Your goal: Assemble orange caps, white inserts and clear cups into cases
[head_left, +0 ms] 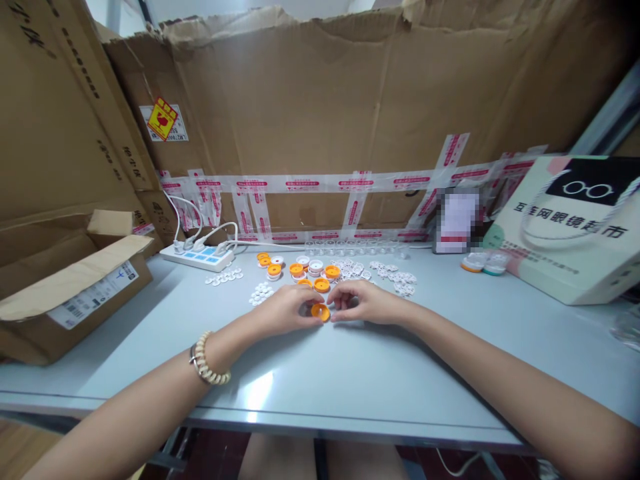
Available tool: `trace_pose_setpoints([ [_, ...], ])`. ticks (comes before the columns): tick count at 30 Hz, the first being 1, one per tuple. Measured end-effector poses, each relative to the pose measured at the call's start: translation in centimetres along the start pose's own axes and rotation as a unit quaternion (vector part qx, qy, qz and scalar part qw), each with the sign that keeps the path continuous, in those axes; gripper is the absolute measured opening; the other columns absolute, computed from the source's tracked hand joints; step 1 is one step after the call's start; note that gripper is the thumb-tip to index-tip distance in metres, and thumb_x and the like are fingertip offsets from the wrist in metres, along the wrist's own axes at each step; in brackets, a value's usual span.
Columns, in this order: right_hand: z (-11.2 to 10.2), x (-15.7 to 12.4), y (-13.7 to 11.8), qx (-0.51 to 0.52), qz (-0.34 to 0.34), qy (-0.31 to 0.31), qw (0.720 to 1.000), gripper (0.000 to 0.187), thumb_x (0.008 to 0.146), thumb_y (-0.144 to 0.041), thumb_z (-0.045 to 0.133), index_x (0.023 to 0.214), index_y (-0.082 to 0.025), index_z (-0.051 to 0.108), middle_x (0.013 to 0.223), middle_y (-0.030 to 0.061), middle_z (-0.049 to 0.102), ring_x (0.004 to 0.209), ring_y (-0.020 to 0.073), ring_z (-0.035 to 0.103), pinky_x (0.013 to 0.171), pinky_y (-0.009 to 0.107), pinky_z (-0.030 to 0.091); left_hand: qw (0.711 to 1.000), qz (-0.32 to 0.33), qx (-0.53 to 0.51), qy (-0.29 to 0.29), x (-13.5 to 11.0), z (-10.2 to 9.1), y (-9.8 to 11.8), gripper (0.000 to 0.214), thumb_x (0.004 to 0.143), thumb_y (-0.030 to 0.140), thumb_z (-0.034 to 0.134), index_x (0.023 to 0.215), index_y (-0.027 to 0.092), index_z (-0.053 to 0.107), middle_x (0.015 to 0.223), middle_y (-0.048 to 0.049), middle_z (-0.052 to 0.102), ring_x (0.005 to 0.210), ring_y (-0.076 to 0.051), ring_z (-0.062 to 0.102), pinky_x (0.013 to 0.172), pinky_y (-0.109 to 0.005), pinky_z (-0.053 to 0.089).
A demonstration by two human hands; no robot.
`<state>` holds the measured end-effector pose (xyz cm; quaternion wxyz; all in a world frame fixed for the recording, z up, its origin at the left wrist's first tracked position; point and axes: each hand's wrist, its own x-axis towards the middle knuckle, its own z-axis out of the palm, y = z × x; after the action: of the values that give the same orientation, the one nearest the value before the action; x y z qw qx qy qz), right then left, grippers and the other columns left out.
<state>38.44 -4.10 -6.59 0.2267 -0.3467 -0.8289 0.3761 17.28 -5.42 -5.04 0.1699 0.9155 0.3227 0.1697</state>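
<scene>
Both my hands meet at the middle of the grey table (350, 373). My left hand (287, 309) is curled, its fingers pinching an orange round plastic cap (321, 311). My right hand (361, 301) is also curled, its fingertips touching the same cap from the right. Just behind the hands lie several orange and white caps (300, 268) and scattered small white plastic pieces (397, 277). A bead bracelet sits on my left wrist (209, 360).
A white power strip (197, 257) with plugged cables lies at the back left. An open cardboard box (65, 293) stands at the left. Taped cardboard walls the back. A printed paper bag (565, 227) stands at the right, with two caps (483, 263) before it.
</scene>
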Motion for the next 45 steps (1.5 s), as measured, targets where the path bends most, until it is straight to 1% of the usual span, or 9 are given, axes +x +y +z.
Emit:
trace_pose_setpoints([
  [10, 1.5, 0.8, 1.1, 0.007, 0.000, 0.041, 0.999, 0.034, 0.067, -0.041, 0.069, 0.088, -0.015, 0.065, 0.065, -0.0023, 0.050, 0.058, 0.0097, 0.045, 0.053, 0.022, 0.036, 0.993, -0.049, -0.107, 0.019, 0.0, 0.4, -0.6, 0.031, 0.073, 0.022, 0.069, 0.099, 0.015, 0.054, 0.092, -0.0069, 0.066, 0.085, -0.019, 0.062, 0.077, -0.031, 0.048],
  [16, 1.5, 0.8, 0.7, 0.011, 0.018, 0.037, 0.999, 0.035, 0.065, -0.041, 0.068, 0.086, -0.014, 0.063, 0.066, -0.0017, 0.049, 0.059, 0.0099, 0.045, 0.054, 0.023, 0.036, 0.993, -0.060, -0.096, 0.018, -0.1, 0.3, -0.3, 0.038, 0.070, 0.024, 0.072, 0.102, 0.015, 0.053, 0.098, -0.0087, 0.066, 0.090, -0.020, 0.062, 0.079, -0.031, 0.048],
  [18, 1.5, 0.8, 0.5, 0.014, 0.025, 0.037, 0.999, 0.037, 0.064, -0.042, 0.069, 0.088, -0.014, 0.063, 0.067, -0.0019, 0.050, 0.059, 0.0096, 0.044, 0.054, 0.023, 0.036, 0.996, -0.065, -0.056, -0.005, -0.4, -1.5, -0.4, 0.041, 0.067, 0.028, 0.073, 0.101, 0.016, 0.055, 0.104, -0.0096, 0.065, 0.093, -0.021, 0.061, 0.079, -0.031, 0.047],
  [21, 1.4, 0.7, 0.5, 0.024, 0.042, 0.040, 0.998, 0.042, 0.063, -0.043, 0.070, 0.093, -0.015, 0.063, 0.068, -0.0019, 0.050, 0.059, 0.0094, 0.044, 0.055, 0.023, 0.036, 0.992, -0.113, 0.058, 0.002, -1.7, -6.0, -1.6, 0.019, 0.074, 0.027, 0.063, 0.089, 0.017, 0.060, 0.095, -0.0067, 0.067, 0.085, -0.020, 0.061, 0.074, -0.030, 0.046],
  [23, 1.3, 0.7, 0.5, 0.026, 0.049, 0.037, 0.998, 0.043, 0.063, -0.044, 0.070, 0.094, -0.015, 0.063, 0.069, -0.0015, 0.051, 0.060, 0.0095, 0.044, 0.055, 0.023, 0.036, 0.970, -0.199, 0.138, -0.028, -3.1, -9.1, -3.1, 0.011, 0.075, 0.022, 0.054, 0.081, 0.017, 0.062, 0.086, -0.0046, 0.068, 0.078, -0.019, 0.061, 0.068, -0.026, 0.044],
  [25, 1.3, 0.7, 0.6, 0.024, 0.049, 0.034, 0.998, 0.043, 0.063, -0.044, 0.070, 0.094, -0.016, 0.063, 0.070, -0.0013, 0.051, 0.060, 0.0098, 0.044, 0.055, 0.023, 0.036, 0.920, -0.319, 0.209, -0.095, -4.4, -11.3, -5.1, 0.014, 0.070, 0.017, 0.050, 0.075, 0.017, 0.062, 0.080, -0.0033, 0.068, 0.073, -0.018, 0.061, 0.061, -0.024, 0.042],
  [27, 1.2, 0.7, 0.6, 0.023, 0.047, 0.032, 0.998, 0.043, 0.063, -0.045, 0.070, 0.094, -0.016, 0.063, 0.071, -0.0010, 0.052, 0.061, 0.0101, 0.045, 0.056, 0.023, 0.037, 0.900, -0.357, 0.217, -0.125, -5.4, -12.3, -6.9, 0.016, 0.064, 0.015, 0.050, 0.072, 0.016, 0.064, 0.076, -0.0042, 0.068, 0.071, -0.020, 0.061, 0.057, -0.023, 0.042],
  [32, 1.1, 0.6, 0.4, 0.019, 0.044, 0.026, 0.999, 0.042, 0.064, -0.044, 0.069, 0.094, -0.015, 0.064, 0.071, -0.0006, 0.051, 0.063, 0.0110, 0.046, 0.057, 0.024, 0.038, 0.893, -0.367, 0.188, -0.180, -5.6, -11.6, -9.4, 0.024, 0.057, 0.017, 0.053, 0.077, 0.016, 0.066, 0.083, -0.0038, 0.069, 0.075, -0.020, 0.062, 0.059, -0.021, 0.044],
  [45, 1.0, 0.5, 0.1, 0.008, 0.039, 0.019, 0.999, 0.038, 0.066, -0.041, 0.069, 0.094, -0.015, 0.064, 0.073, -0.0002, 0.051, 0.065, 0.0112, 0.047, 0.060, 0.025, 0.039, 0.895, -0.359, 0.161, -0.211, -5.4, -10.8, -10.6, 0.029, 0.055, 0.024, 0.051, 0.079, 0.015, 0.065, 0.082, -0.0055, 0.067, 0.076, -0.021, 0.060, 0.060, -0.023, 0.043],
])
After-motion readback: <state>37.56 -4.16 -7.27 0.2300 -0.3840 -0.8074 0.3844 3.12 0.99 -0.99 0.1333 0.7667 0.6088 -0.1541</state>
